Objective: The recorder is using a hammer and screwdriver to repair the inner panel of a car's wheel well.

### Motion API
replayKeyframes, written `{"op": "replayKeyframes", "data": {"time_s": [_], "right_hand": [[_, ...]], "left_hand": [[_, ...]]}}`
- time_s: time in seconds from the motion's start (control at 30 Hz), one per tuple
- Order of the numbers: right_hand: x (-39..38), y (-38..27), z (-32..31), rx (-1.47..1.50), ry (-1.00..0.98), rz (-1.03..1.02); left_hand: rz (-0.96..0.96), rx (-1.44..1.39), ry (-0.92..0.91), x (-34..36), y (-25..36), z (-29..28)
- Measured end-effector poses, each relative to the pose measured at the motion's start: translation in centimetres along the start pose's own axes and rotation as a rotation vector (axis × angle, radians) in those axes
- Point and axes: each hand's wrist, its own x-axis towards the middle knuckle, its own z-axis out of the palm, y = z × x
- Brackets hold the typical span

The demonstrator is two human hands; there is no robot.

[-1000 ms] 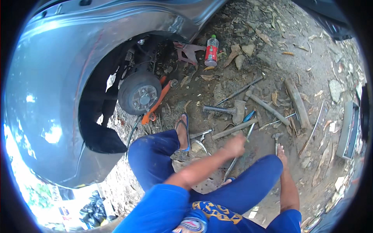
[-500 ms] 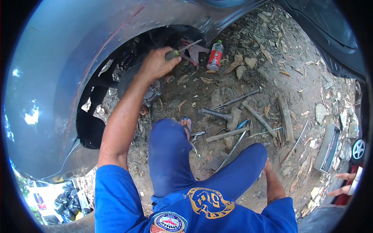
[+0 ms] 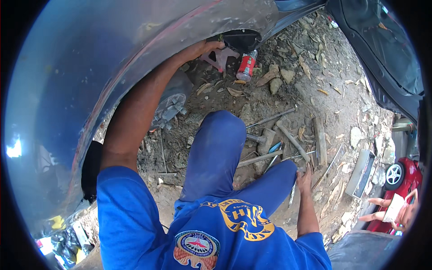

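My left hand (image 3: 204, 47) reaches far up under the rim of the grey car's wheel arch (image 3: 135, 58). Its fingers curl toward the dark gap beside a pink jack stand (image 3: 221, 58), and the fender hides what they touch. Below my forearm sits the bare wheel hub (image 3: 168, 107) with its studs. My right hand (image 3: 305, 174) presses flat on the dirt beside my right knee, fingers apart, next to a thin metal tool (image 3: 292, 194). Both legs in blue trousers stretch out toward the car.
A red spray can (image 3: 246, 65) stands near the jack stand. A hammer (image 3: 266, 139), metal bars (image 3: 270, 119) and wooden sticks (image 3: 319, 140) lie on the dirt ahead. Another person's hands (image 3: 382, 208) hold something white at lower right, by a red car (image 3: 398, 173).
My left arm has pushed further up and right, from the hub area to the top of the wheel arch. My head has leaned closer to the car. My right hand stays on the ground.
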Motion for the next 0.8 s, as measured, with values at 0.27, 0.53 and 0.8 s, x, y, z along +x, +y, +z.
{"op": "replayKeyframes", "data": {"time_s": [0.27,0.53,0.8], "right_hand": [[0.6,0.2,2.8,0.0,0.047,-0.042],[0.9,0.5,3.8,0.056,0.07,0.009],[2.2,-0.4,4.0,0.016,0.043,0.081]], "left_hand": [[0.584,1.636,0.135,1.7,-10.0,3.2],[0.419,1.368,0.105,2.5,-10.7,4.2],[0.259,1.096,0.055,3.0,-8.8,4.6]]}}
